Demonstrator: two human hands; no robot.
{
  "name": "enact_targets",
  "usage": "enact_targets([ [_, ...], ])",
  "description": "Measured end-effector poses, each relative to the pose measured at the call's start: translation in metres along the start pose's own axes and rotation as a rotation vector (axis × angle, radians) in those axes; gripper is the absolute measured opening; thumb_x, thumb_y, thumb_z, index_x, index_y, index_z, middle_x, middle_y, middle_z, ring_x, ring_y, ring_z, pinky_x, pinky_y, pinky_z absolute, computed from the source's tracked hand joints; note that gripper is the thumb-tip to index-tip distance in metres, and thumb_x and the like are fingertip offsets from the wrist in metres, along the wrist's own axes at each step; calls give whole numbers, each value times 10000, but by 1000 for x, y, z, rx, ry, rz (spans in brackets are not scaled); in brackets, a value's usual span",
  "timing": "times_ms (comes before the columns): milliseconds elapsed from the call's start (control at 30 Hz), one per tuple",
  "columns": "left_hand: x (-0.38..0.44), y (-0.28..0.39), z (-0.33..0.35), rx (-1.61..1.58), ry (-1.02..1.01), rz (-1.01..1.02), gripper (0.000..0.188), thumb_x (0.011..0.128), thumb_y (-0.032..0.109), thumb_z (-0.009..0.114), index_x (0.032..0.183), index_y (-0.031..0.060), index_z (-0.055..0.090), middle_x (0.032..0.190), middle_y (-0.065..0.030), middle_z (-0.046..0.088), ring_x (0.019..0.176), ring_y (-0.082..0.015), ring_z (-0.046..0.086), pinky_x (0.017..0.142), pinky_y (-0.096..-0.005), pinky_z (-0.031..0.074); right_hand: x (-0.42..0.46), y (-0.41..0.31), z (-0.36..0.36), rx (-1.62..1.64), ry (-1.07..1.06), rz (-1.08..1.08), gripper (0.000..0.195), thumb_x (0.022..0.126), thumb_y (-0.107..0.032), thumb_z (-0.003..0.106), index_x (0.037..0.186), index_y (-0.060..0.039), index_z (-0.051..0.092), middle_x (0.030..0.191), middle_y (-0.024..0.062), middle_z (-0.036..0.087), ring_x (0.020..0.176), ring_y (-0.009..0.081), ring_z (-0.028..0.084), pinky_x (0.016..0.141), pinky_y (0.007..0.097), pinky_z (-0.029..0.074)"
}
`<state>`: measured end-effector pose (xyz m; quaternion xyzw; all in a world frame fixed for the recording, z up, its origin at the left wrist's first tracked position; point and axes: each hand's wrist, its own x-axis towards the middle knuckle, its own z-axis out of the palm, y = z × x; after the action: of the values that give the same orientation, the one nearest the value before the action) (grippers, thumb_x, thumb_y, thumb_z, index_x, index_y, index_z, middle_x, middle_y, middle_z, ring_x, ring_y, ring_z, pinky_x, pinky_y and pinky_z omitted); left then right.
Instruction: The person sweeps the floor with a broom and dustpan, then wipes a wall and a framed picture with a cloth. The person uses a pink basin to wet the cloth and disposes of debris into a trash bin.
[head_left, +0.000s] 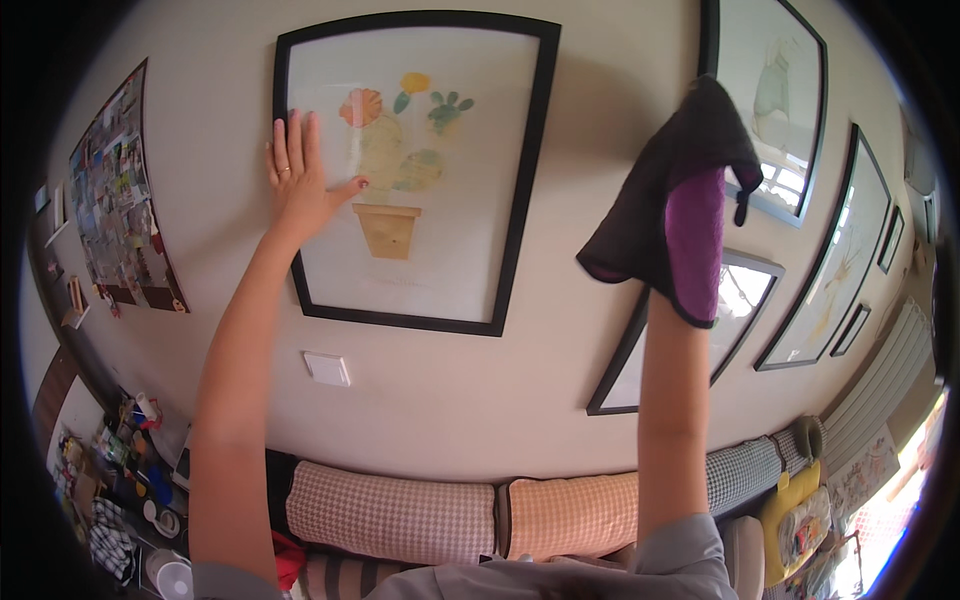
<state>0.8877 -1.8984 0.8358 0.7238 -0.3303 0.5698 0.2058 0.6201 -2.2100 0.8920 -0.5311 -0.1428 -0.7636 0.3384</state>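
Note:
My left hand (300, 169) lies with fingers spread at the left edge of a black-framed picture (480, 232). Its thumb reaches over the glazed front, and a ring shows on one finger. Behind the glazing is a drawing of cacti and flowers in a tan pot. At the right, a black and purple cloth (694, 225) drapes over my raised right hand, hiding its fingers; only the wrist and right forearm (675, 390) show below it. The cloth overlaps the lower left of another framed picture (776, 97). Whether it touches that frame I cannot tell.
More framed pictures hang at right, including a lower one (611, 382) behind my right forearm. A light switch (327, 368) sits under the cactus picture. A photo collage (124, 195) hangs at left. Below are houndstooth sofa cushions (390, 510), a cluttered surface (142, 480) and a radiator (881, 367).

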Motion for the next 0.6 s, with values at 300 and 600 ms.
enact_targets([
  [300, -4, 13, -16, 22, -54, -85, 985, 724, 489, 657, 1415, 99, 74, 1453, -201, 18, 1340, -381, 5, 1058, -524, 71, -66, -25, 5, 245, -249, 409, 305, 737, -86, 539, 1034, -23, 566, 991, 143, 558, 916, 302, 540, 799, 377, 411],
  [600, -19, 102, -59, -373, 30, 91, 613, 765, 207, 670, 1284, 94, 365, 1361, -147, 240, 1244, -347, 241, 1017, -423, 250, -111, -49, 0, 293, -355, 517, 296, 721, -78, 552, 1010, -17, 555, 965, 149, 554, 897, 312, 537, 785, 381, 413],
])
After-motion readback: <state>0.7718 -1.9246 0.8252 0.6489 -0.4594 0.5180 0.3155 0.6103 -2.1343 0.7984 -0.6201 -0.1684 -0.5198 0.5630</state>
